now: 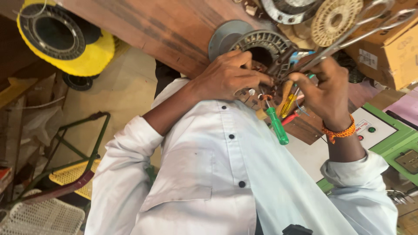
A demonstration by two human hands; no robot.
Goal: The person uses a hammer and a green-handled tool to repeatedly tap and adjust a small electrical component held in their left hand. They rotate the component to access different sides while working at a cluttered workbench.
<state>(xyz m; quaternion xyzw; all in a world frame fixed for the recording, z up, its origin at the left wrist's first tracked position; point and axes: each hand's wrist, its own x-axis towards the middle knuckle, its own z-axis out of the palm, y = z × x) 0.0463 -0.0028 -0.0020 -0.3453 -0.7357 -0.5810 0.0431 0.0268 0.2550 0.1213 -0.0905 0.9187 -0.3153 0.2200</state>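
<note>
A round grey motor stator (261,43) with copper windings rests at the edge of a wooden board. My left hand (230,76) grips its near side, fingers curled over the windings. My right hand (322,85), with an orange thread band at the wrist, is closed on long metal pliers (365,28) whose jaws meet the stator; the handles reach up to the right. Under my hands lie a green-handled screwdriver (277,126) and a yellow-handled screwdriver (287,104) on a small wooden block. My white shirt fills the lower part of the view.
A yellow round fan housing (61,39) sits at top left beside the wooden board (165,26). At right are a cardboard box (392,56), a cream slotted disc (335,17) and a green-and-white control panel (383,135). A green metal frame (78,143) and white wire basket (43,215) stand on the floor.
</note>
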